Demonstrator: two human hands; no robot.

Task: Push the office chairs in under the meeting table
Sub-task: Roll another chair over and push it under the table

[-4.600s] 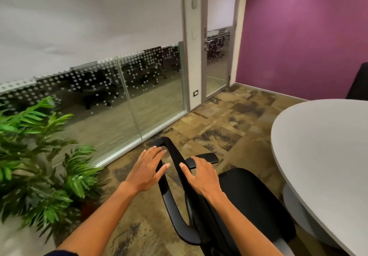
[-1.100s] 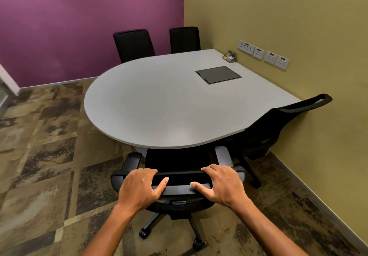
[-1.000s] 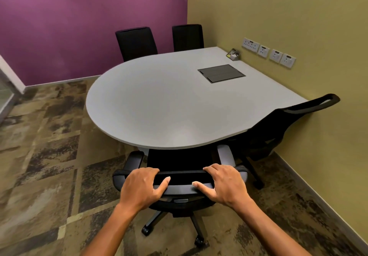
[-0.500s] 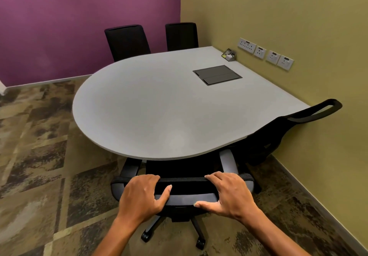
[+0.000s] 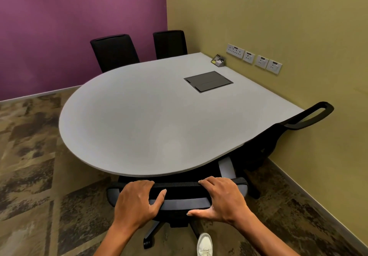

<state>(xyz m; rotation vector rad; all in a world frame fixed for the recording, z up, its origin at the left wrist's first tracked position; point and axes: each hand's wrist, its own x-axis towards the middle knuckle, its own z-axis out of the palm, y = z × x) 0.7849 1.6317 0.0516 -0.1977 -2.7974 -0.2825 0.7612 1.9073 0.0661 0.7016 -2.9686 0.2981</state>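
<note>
Your left hand and right hand both grip the top edge of the backrest of the nearest office chair, fingers curled over the front of the rail and thumbs along the grey band behind it. That chair sits at the rounded near end of the meeting table, its seat already under the tabletop and the backrest just short of the table's edge; its black base legs and a caster show on the patterned carpet below your wrists. A white shoe stands beside the base. Just to the right, a second black chair is tucked between the table and the olive wall, tilted, with its looped headrest close to the wall; its legs lie near your chair's right armrest. Two more black chairs stand at the far side against the purple wall. Set into the tabletop is a dark cable hatch, and a small desk holder sits at the far corner beneath a row of wall sockets.
</note>
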